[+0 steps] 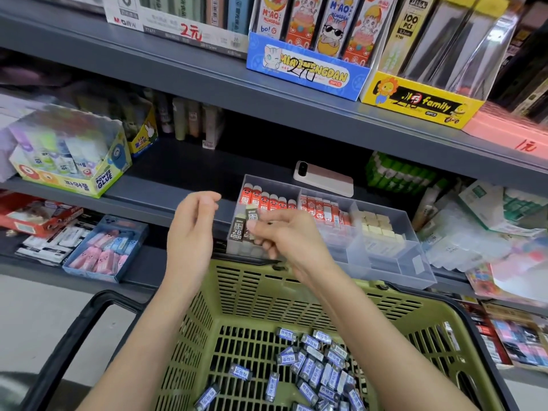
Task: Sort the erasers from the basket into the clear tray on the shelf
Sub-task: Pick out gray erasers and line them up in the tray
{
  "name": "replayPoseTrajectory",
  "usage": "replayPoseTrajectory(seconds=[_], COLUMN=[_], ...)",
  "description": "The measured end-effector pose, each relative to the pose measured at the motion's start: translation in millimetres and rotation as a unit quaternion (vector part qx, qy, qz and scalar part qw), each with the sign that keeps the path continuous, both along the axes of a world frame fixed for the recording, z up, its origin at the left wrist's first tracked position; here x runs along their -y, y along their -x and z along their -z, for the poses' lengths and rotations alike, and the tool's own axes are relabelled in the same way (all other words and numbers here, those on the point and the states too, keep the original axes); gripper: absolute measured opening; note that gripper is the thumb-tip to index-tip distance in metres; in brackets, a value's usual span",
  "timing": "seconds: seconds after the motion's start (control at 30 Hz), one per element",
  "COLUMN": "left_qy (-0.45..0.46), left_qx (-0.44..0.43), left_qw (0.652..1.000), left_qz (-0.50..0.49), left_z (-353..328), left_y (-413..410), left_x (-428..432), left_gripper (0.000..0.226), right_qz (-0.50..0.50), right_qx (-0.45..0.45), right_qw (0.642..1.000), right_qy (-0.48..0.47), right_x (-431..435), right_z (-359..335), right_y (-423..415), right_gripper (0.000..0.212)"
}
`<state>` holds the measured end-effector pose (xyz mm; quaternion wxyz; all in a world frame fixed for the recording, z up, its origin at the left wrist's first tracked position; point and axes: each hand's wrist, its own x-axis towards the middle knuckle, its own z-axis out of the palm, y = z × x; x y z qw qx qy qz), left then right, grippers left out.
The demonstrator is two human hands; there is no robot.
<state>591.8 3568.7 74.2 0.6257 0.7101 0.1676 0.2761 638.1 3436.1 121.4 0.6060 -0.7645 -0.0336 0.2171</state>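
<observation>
Erasers for sorting, mostly lying loose on the floor of the green basket, below both hands and nearer to the body. Placing step in hand, by judgement: one piece up at the tray, not yet set down.

Right hand: fingers curled, thumb and fingertips pinching a small dark-wrapped eraser, held upright. Just left of the thumb, a second dark eraser marked 2B; cannot tell whether also gripped or already standing inside the tray. Left hand: raised to the left of the right hand and apart from it, fingers loosely curled, holding nothing visible and touching nothing.

Directly under and beyond the right fingertips, the left compartment of the clear tray, with a row of red-wrapped erasers standing at its far part. To the right of the hand, a middle compartment with red and white pieces, then a compartment with cream blocks. Behind the tray, farther from the hand, a phone lying flat on the shelf.

Next move, probably: lower the pinched eraser into the near part of the left compartment, keep it upright beside the 2B one, avoid knocking the red row, then release and reach down to the basket. Much work left, judging from the heap in the basket.
</observation>
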Motion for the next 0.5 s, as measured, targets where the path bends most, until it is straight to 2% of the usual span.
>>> replayPoseTrajectory(seconds=[0.03,0.1,0.23,0.33,0.5], left_qy=[-0.027,-0.062,-0.071,-0.065,-0.062], left_qx=[-0.035,-0.081,-0.110,-0.118,-0.114], left_qw=[0.999,0.995,0.990,0.988,0.989], left_qz=[0.001,0.014,0.049,0.072,0.076], left_z=[3,8,10,8,9], left_y=[-2,-4,-5,-4,-3], left_x=[-2,-3,-1,1,3], left_gripper=[0.023,0.025,0.027,0.025,0.018], right_qz=[0.012,0.005,-0.013,-0.029,-0.067], right_qx=[0.019,0.072,0.181,0.255,0.259], right_qw=[0.999,0.994,0.966,0.933,0.929], right_qy=[0.031,0.087,0.182,0.252,0.257], right_x=[-4,-14,-27,-28,-16], right_z=[2,7,14,15,12], right_y=[-4,-8,-7,-5,-2], right_gripper=[0.025,0.012,0.029,0.028,0.021])
